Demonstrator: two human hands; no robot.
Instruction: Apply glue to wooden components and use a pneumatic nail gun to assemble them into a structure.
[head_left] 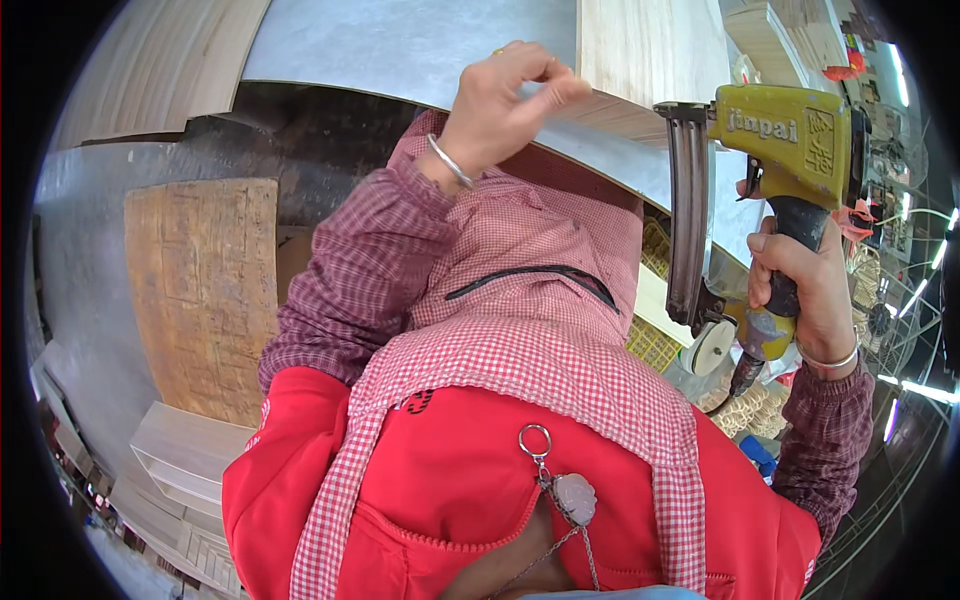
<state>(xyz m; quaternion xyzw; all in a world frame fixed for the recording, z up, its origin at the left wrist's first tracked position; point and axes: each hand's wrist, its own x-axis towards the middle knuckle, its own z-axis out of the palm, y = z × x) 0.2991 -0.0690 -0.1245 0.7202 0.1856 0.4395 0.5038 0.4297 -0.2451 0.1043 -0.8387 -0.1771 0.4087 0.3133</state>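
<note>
Grey worktable (pixel 400 45), yellow nail gun (pixel 780 145) — handle inside clenched right hand (pixel 818 285), left hand (pixel 508 105) curled, grip unclear.

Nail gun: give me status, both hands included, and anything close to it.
Right hand gripping yellow nail gun by its handle. Left hand half-curled, contents unclear. Pale wooden board close by, behind the gun's front end in view; contact unclear.

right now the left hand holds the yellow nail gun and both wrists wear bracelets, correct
Not quite: in the head view the yellow nail gun is in the right hand, not the left hand. The bracelets are as you say.
</note>
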